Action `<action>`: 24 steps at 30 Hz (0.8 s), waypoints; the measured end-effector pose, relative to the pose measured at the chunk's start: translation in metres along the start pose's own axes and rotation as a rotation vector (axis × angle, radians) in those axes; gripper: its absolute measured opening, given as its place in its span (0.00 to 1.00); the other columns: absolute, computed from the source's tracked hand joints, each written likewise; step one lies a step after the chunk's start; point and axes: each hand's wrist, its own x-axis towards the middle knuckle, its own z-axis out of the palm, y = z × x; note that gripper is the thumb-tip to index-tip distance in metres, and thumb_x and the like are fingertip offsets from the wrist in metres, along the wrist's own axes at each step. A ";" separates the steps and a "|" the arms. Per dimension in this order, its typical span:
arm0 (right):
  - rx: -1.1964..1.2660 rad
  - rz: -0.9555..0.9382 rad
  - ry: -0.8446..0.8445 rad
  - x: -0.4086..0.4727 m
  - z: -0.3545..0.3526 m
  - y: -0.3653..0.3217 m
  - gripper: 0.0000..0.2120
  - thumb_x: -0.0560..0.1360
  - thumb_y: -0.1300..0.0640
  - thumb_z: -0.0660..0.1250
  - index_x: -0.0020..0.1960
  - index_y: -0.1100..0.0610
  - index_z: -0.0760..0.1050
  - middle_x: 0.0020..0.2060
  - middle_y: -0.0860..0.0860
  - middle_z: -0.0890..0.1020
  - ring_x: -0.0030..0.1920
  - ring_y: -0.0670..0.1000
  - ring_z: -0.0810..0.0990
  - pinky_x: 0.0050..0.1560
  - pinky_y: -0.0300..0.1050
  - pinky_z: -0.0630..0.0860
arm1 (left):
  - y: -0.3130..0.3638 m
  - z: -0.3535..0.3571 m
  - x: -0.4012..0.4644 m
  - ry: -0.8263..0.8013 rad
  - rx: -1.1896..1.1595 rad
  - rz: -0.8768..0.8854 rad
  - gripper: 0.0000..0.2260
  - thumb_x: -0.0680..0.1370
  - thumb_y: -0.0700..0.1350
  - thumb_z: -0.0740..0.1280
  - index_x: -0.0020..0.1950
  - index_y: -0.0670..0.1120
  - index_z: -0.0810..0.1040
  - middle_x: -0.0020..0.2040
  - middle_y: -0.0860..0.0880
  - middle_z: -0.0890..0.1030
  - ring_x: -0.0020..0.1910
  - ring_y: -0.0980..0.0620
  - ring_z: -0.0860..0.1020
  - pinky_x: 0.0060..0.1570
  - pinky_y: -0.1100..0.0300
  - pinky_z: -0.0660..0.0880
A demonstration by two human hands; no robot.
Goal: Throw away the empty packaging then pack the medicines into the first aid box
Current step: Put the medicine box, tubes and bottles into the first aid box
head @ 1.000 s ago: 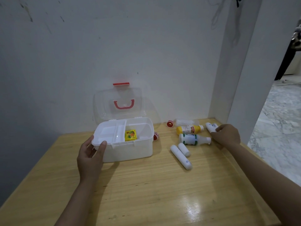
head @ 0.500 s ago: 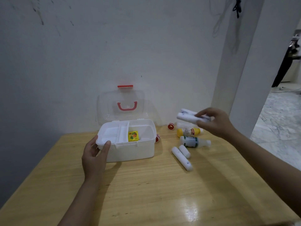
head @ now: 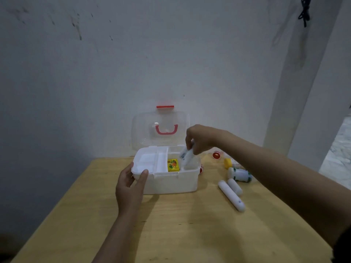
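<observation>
The white first aid box (head: 171, 184) stands open on the wooden table, its clear lid (head: 144, 130) with a red handle upright against the wall. A small yellow packet (head: 173, 165) lies inside. My left hand (head: 131, 188) grips the box's front left corner. My right hand (head: 199, 139) hovers over the box's right compartment, holding a white tube (head: 187, 156) tilted downward into it. On the table to the right lie two white tubes (head: 230, 195), a white bottle with green label (head: 239, 174) and a yellow bottle (head: 228, 163), partly hidden by my right arm.
A small red-capped item (head: 216, 155) sits near the wall behind the bottles. The table (head: 190, 234) butts against a grey wall, with a white pillar (head: 303, 92) at the right and tiled floor beyond the table's right edge.
My right hand picked the white tube up from the table's right side, carried it left, and now holds it tilted down into the box. The left hand stayed on the box.
</observation>
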 end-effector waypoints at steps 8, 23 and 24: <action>-0.054 -0.027 -0.104 0.032 0.023 -0.003 0.09 0.67 0.61 0.72 0.47 0.54 0.84 0.49 0.51 0.80 0.51 0.52 0.76 0.52 0.45 0.78 | -0.006 0.001 0.003 0.012 -0.006 0.002 0.20 0.70 0.48 0.75 0.60 0.61 0.75 0.61 0.51 0.80 0.58 0.51 0.79 0.55 0.44 0.78; -0.046 -0.017 -0.136 0.024 0.025 -0.004 0.12 0.69 0.61 0.72 0.52 0.56 0.83 0.51 0.52 0.81 0.48 0.50 0.76 0.47 0.40 0.75 | -0.004 0.003 0.000 0.030 0.038 0.032 0.21 0.72 0.48 0.73 0.62 0.59 0.73 0.60 0.53 0.77 0.58 0.50 0.77 0.54 0.45 0.79; -0.031 -0.015 -0.135 0.024 0.027 -0.003 0.12 0.69 0.62 0.72 0.53 0.56 0.82 0.53 0.53 0.80 0.50 0.51 0.76 0.48 0.40 0.75 | -0.004 0.003 -0.001 0.030 0.042 0.031 0.21 0.72 0.48 0.73 0.63 0.59 0.72 0.60 0.52 0.77 0.58 0.49 0.77 0.54 0.45 0.79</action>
